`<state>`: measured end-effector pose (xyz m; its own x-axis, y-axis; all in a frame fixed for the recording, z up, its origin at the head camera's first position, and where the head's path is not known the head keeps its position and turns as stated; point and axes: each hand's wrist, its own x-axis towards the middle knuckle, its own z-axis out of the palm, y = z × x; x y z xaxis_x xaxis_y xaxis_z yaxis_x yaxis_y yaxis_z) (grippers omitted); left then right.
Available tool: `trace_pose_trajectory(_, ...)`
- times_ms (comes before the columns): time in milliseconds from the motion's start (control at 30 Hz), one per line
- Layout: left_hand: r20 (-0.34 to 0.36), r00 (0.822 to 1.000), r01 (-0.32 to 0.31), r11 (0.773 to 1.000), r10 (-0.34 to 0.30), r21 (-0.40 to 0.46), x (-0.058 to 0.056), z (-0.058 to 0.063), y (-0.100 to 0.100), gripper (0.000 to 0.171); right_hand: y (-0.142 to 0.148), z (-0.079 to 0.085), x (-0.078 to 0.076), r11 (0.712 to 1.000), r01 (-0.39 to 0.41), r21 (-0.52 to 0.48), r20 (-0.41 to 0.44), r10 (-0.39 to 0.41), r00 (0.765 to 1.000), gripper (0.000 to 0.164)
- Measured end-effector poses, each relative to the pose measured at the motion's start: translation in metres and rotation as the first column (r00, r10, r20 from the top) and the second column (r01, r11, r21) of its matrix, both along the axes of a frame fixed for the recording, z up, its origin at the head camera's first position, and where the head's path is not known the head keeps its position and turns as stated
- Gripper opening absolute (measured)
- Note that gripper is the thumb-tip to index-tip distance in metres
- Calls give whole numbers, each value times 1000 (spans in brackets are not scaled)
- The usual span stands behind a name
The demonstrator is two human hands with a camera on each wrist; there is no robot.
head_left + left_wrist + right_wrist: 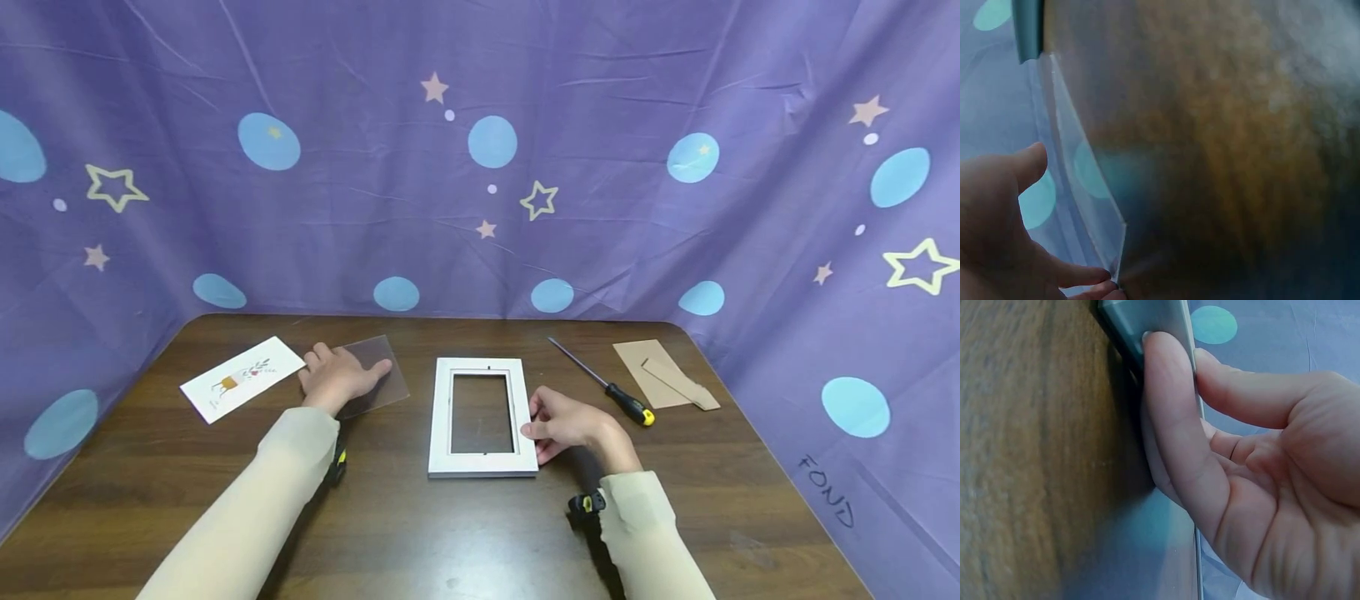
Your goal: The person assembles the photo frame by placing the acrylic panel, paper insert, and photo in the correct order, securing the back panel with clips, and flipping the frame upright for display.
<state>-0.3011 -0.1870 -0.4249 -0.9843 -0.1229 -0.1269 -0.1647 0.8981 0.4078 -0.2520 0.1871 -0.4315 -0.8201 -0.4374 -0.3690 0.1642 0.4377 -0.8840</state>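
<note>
A white picture frame [442, 417] lies flat at the middle of the table, its opening showing the wood. My right hand [572, 422] pinches the frame's right side, thumb on top; in the right wrist view the fingers curl around the frame's edge [1157, 322]. To the left, my left hand [335, 380] is over a clear plastic sheet [386, 387], thumb spread out. Seen from the left wrist, its fingertips [1102, 275] touch the edge of the sheet [1088, 162], while the thumb stands away from it.
A white card [236, 387] with a small drawing lies beyond the left hand. On the right are a screwdriver [596, 379] with a black and yellow handle, and a brown backing board [637, 367] with a narrow brown strip [678, 383] on it. A purple curtain [480, 208] surrounds the table.
</note>
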Motion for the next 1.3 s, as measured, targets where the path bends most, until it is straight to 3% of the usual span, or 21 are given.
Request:
trace_pose_trajectory(333,50,998,49,998,-47,-40,-7,2,-5,109,0,-3,-2,1000,2,2,1,-2,1000,27)
trace_pose_trajectory(533,101,993,58,998,-57,-11,-12,8,-13,110,-1,-2,-1,1000,-4,1,1,4,1000,27)
trace_pose_trajectory(833,155,987,-39,998,30,56,-16,21,-12,103,1,0,-1,1000,0,4,4,0,1000,27)
trace_pose_trajectory(1100,212,970,-122,992,122,-12,-31,16,-15,120,2,-1,-1,1000,-3,-9,-4,3,1000,28)
trace_pose_trajectory(1300,251,959,-123,991,133,-57,-39,17,-21,119,1,-1,0,1000,-7,-19,0,7,1000,28)
